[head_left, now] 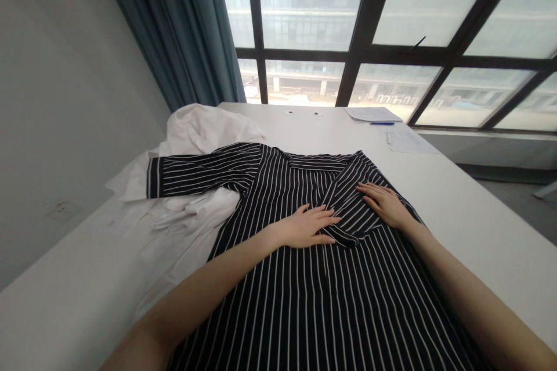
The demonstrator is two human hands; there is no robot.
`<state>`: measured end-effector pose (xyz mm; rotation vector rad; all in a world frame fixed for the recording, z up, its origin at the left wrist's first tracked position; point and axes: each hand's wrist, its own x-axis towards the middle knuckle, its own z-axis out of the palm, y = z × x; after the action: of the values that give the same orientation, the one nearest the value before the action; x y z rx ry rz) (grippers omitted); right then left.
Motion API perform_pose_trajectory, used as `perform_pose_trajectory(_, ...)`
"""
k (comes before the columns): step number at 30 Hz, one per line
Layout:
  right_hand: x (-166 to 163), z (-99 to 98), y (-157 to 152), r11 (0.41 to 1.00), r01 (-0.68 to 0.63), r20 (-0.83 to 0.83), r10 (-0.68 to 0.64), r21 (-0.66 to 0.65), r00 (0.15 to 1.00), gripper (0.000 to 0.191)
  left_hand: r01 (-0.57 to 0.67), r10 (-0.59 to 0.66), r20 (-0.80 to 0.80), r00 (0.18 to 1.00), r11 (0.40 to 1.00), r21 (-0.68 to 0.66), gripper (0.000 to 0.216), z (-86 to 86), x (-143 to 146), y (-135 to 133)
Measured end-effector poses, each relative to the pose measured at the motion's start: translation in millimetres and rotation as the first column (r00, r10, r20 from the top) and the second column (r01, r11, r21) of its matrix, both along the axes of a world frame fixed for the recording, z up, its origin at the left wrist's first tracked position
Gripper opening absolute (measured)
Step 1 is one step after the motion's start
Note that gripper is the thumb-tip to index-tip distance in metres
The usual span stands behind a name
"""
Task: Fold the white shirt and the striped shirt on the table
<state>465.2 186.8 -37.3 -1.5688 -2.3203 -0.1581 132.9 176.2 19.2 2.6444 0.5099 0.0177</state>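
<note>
A black shirt with white stripes lies spread on the white table, its collar end away from me. Its left sleeve stretches out sideways over white cloth. The right sleeve is folded inward across the body of the shirt. My left hand rests flat near the cuff of that folded sleeve, fingers spread. On the sleeve's outer part, by the shirt's right edge, my right hand lies flat with its fingers stretched out. Neither hand grips the fabric.
Crumpled white cloth lies along the table's left side, partly under the shirt. Papers and a blue pen are at the far right of the white table. A blue curtain and windows stand behind.
</note>
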Motion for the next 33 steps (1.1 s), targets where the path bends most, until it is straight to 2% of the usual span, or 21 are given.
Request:
perform_pose_trajectory(2, 0, -0.5, 0, 1.0, -0.001, 0.012, 0.001, 0.01, 1.0, 0.039, -0.04, 0.04, -0.01, 0.999, 0.999, 0.016, 0.061, 6.7, -13, 7)
perform_pose_trajectory(4, -1, -1.5, 0, 1.0, -0.001, 0.019, 0.001, 0.013, 1.0, 0.039, -0.14, 0.142, -0.006, 0.99, 0.986, 0.094, 0.057, 15.9, -34, 18)
perform_pose_trajectory(6, -1, -2.3, -1, 1.0, 0.003, 0.027, -0.004, 0.022, 1.0, 0.04, -0.341, 0.341, 0.044, 0.939, 0.909, 0.239, 0.049, 27.8, -62, 33)
perform_pose_trajectory(7, -2, -2.5, -2, 0.999, 0.01, 0.033, -0.012, 0.033, 0.999, 0.041, -0.458, 0.459, 0.078, 0.885, 0.83, 0.318, 0.046, 34.4, -79, 40)
perform_pose_trajectory(8, -2, -2.5, -2, 0.999, 0.02, 0.04, -0.022, 0.05, 0.999, 0.041, -0.588, 0.588, 0.132, 0.798, 0.711, 0.387, 0.043, 41.0, -98, 46)
perform_pose_trajectory(9, -3, -2.3, -3, 0.997, 0.029, 0.049, -0.033, 0.072, 0.998, 0.042, -0.703, 0.704, 0.192, 0.684, 0.567, 0.429, 0.041, 47.2, -117, 51)
perform_pose_trajectory(10, -4, -1.7, -4, 0.995, 0.037, 0.06, -0.043, 0.097, 0.997, 0.042, -0.771, 0.768, 0.236, 0.596, 0.464, 0.436, 0.043, 52.7, -137, 55)
perform_pose_trajectory(13, -7, 1.7, -7, 0.984, 0.051, 0.099, -0.069, 0.172, 0.993, 0.041, -0.879, 0.847, 0.357, 0.395, 0.236, 0.414, 0.055, 60.9, -195, 62)
perform_pose_trajectory(14, -9, 3.4, -9, 0.981, 0.055, 0.114, -0.078, 0.189, 0.99, 0.04, -0.92, 0.846, 0.429, 0.316, 0.162, 0.358, 0.058, 60.2, -214, 63)
perform_pose_trajectory(15, -10, 5.3, -10, 0.977, 0.062, 0.129, -0.089, 0.204, 0.988, 0.039, -0.944, 0.834, 0.475, 0.279, 0.147, 0.297, 0.062, 58.1, -231, 65)
perform_pose_trajectory(17, -13, 9.5, -13, 0.971, 0.076, 0.156, -0.114, 0.228, 0.981, 0.038, -0.941, 0.825, 0.457, 0.332, 0.256, 0.22, 0.073, 50.3, -260, 71)
perform_pose_trajectory(18, -14, 11.6, -14, 0.968, 0.082, 0.17, -0.125, 0.238, 0.977, 0.037, -0.939, 0.824, 0.451, 0.342, 0.276, 0.208, 0.078, 45.6, -271, 74)
perform_pose_trajectory(20, -16, 15.7, -17, 0.961, 0.093, 0.198, -0.148, 0.261, 0.969, 0.036, -0.962, 0.835, 0.484, 0.262, 0.189, 0.196, 0.084, 37.5, -286, 78)
perform_pose_trajectory(22, -18, 19.3, -20, 0.953, 0.113, 0.208, -0.175, 0.282, 0.962, 0.036, -0.982, 0.845, 0.517, 0.137, 0.048, 0.182, 0.084, 34.6, -289, 78)
perform_pose_trajectory(23, -20, 21.1, -21, 0.947, 0.133, 0.195, -0.195, 0.291, 0.961, 0.036, -0.984, 0.847, 0.523, 0.096, 0.0, 0.18, 0.083, 36.3, -286, 77)
perform_pose_trajectory(25, -26, 25.8, -22, 0.94, 0.184, 0.113, -0.225, 0.288, 0.968, 0.036, -0.978, 0.84, 0.536, 0.082, -0.036, 0.205, 0.077, 46.5, -271, 72)
perform_pose_trajectory(28, -48, 37.0, -22, 0.958, 0.23, -0.194, -0.196, 0.17, 0.961, 0.034, -0.956, 0.796, 0.583, 0.164, -0.018, 0.294, 0.056, 74.9, -228, 60)
perform_pose_trajectory(29, -60, 41.9, -21, 0.972, 0.217, -0.347, -0.174, 0.088, 0.922, 0.034, -0.945, 0.787, 0.587, 0.191, -0.014, 0.326, 0.051, 85.4, -208, 55)
perform_pose_trajectory(30, -73, 47.0, -20, 0.985, 0.172, -0.508, -0.155, -0.013, 0.847, 0.034, -0.929, 0.79, 0.567, 0.234, 0.01, 0.37, 0.047, 95.0, -185, 49)
perform_pose_trajectory(31, -88, 51.9, -20, 0.988, 0.093, -0.662, -0.151, -0.123, 0.734, 0.036, -0.908, 0.798, 0.531, 0.284, 0.047, 0.415, 0.043, 103.0, -161, 40)
perform_pose_trajectory(33, -117, 59.7, -20, 0.94, -0.154, -0.871, -0.209, -0.304, 0.444, 0.04, -0.838, 0.783, 0.432, 0.448, 0.198, 0.509, 0.04, 111.7, -111, 18)
